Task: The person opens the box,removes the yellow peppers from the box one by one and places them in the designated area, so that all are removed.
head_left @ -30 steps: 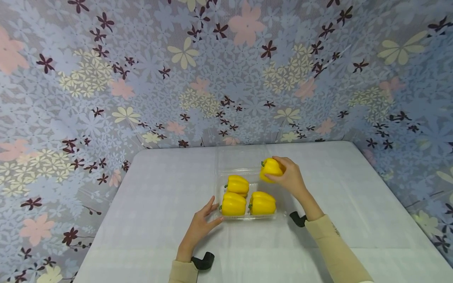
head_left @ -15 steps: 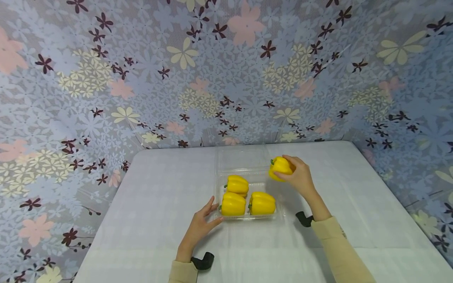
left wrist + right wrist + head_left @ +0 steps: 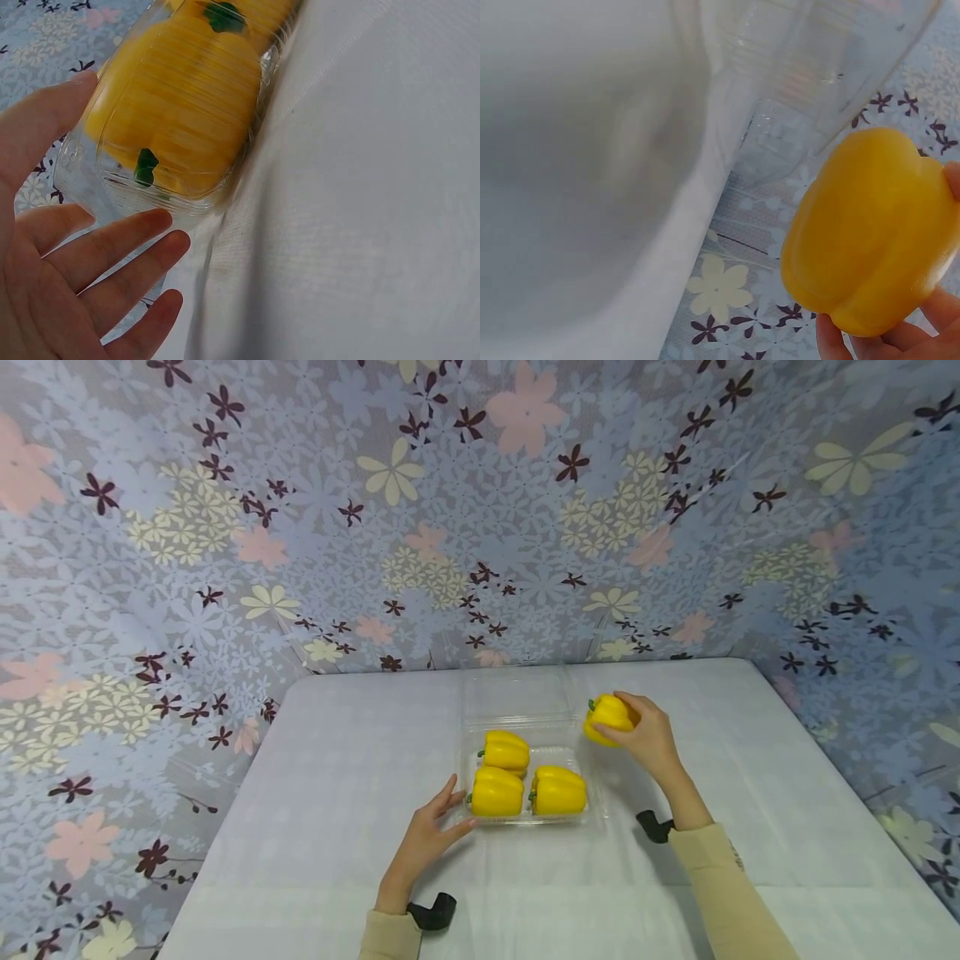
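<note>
My right hand (image 3: 651, 739) grips a yellow bell pepper (image 3: 609, 720) with a green stem, held just right of a clear plastic box; in the right wrist view the pepper (image 3: 870, 232) sits between thumb and fingers. Inside the box (image 3: 553, 752) lie three more yellow peppers: one at back left (image 3: 506, 750), one at front left (image 3: 497, 792) and one at front right (image 3: 558, 791). The box's back right part holds no pepper. My left hand (image 3: 429, 835), fingers spread, rests at the box's left front corner; in the left wrist view its fingertips (image 3: 159, 219) lie against the clear wall.
The box's clear lid (image 3: 516, 693) is folded back toward the wall. A white cloth covers the table (image 3: 360, 752). Behind it hangs a flowered backdrop (image 3: 450, 527). Black straps with camera mounts (image 3: 435, 912) sit at both wrists.
My right hand has carried the yellow bell pepper to the right, from over the box's back right part to beside the box. The left hand and the box have stayed in place.
</note>
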The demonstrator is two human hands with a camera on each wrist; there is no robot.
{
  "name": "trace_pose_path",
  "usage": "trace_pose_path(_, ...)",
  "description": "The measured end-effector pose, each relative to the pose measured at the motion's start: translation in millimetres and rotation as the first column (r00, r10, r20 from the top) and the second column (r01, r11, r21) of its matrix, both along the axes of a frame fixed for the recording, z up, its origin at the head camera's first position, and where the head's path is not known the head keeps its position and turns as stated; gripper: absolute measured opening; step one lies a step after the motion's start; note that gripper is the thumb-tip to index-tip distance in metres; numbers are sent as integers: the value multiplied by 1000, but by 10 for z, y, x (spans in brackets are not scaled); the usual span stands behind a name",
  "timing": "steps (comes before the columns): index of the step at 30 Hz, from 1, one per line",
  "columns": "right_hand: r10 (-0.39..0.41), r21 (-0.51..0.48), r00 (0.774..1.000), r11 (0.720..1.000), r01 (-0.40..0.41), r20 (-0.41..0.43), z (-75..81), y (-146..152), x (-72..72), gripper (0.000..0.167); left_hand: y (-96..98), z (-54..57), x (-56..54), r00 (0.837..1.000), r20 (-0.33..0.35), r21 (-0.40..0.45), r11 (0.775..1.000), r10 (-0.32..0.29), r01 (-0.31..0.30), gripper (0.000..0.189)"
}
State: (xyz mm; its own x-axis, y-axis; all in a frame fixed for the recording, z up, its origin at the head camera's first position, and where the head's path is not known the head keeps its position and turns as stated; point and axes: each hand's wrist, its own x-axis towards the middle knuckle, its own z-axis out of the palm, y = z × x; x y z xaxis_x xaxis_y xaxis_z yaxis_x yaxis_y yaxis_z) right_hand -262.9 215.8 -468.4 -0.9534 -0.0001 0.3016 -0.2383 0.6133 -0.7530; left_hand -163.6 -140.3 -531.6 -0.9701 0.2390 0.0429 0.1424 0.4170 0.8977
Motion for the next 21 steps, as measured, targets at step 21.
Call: trace_pose_path(21,-75,60,996,996,71,50,-316,188,-34,64,6,11,-4,1000,-4,-13,1000,-4,4,81)
